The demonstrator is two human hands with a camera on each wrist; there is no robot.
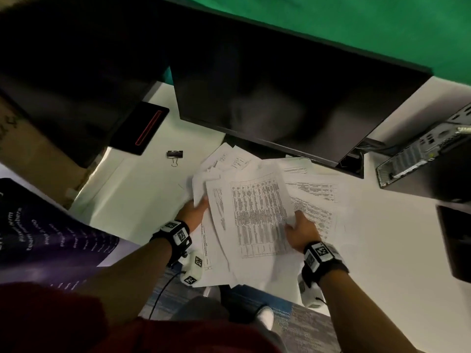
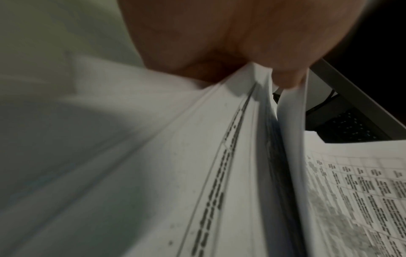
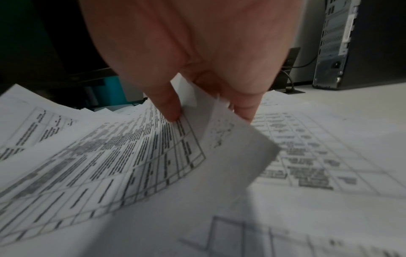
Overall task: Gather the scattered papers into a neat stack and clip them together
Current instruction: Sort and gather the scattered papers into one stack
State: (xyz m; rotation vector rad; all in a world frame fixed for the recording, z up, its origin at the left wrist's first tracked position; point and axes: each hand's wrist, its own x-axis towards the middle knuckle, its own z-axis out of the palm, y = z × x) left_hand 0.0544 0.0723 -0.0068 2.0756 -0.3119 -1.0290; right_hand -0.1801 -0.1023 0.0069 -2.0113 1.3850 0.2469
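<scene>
Several printed papers (image 1: 257,215) with tables lie fanned and overlapping on the white desk (image 1: 137,197), below the monitor. My left hand (image 1: 195,210) grips the left edge of the bunch, with a fingertip (image 2: 287,78) tucked between sheets (image 2: 219,173). My right hand (image 1: 300,229) pinches the right edge of a lifted sheet (image 3: 219,147) between thumb (image 3: 169,107) and fingers. More sheets (image 1: 318,192) lie flat to the right. A black binder clip (image 1: 174,155) sits on the desk, up and left of the papers, away from both hands.
A dark monitor (image 1: 293,103) stands right behind the papers, a second one (image 1: 63,85) at the left. A computer tower (image 1: 420,159) stands at the right, another black object (image 1: 456,240) at the right edge. A purple printed sheet (image 1: 48,233) lies at the left.
</scene>
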